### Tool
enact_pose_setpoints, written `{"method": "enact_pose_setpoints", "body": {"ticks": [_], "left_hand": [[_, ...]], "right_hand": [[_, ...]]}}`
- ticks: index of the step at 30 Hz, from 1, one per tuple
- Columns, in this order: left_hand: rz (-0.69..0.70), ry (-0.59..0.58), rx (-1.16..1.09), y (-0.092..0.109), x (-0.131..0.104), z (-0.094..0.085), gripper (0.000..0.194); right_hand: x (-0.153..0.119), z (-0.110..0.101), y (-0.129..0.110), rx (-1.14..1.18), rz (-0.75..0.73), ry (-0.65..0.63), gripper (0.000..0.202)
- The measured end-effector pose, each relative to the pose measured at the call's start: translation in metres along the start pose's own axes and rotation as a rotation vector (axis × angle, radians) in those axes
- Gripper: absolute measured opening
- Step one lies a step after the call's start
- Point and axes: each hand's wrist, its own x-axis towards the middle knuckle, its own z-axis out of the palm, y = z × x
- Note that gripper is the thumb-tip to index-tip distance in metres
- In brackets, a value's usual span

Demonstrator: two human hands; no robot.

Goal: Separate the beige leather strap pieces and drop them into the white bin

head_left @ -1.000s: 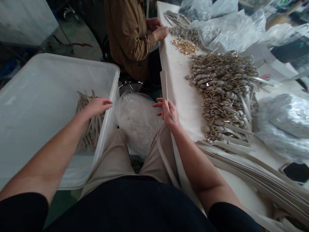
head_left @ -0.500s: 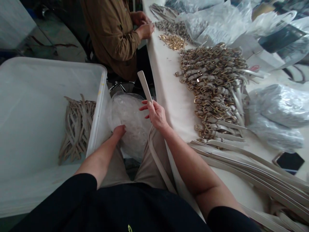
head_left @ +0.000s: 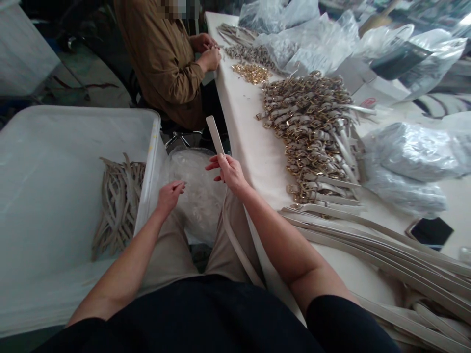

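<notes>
My right hand (head_left: 231, 172) pinches a pale beige strap (head_left: 215, 135) near one end, between thumb and fingers. The rounded tip points up and away from me, and the rest of the strap hangs down across my right thigh. Closed at the fingertips, my left hand (head_left: 170, 198) hovers near the tub's edge, beside a clear plastic bag (head_left: 195, 189) between my knees. What the left fingertips hold, if anything, is too small to make out. Pale scraps show inside the bag.
To my left stands a white tub (head_left: 158, 142) with strap pieces (head_left: 119, 211) in it. The table (head_left: 250, 147) bears a heap of buckled straps (head_left: 316, 127), long straps (head_left: 353, 245), gold metal pieces (head_left: 253, 73) and plastic-wrapped packs (head_left: 415, 152). A co-worker (head_left: 162, 63) sits ahead.
My left hand has risen from the plastic bag and moved left, toward the tub. The right hand still grips the strap at nearly the same place. The view has shifted slightly.
</notes>
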Motion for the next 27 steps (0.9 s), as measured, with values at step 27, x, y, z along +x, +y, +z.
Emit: {"method": "enact_pose_setpoints", "body": {"ticks": [27], "left_hand": [[0.024, 0.012, -0.836, 0.076, -0.136, -0.072, 0.062]], "right_hand": [[-0.044, 0.049, -0.020, 0.217, 0.191, -0.135, 0.021]]}}
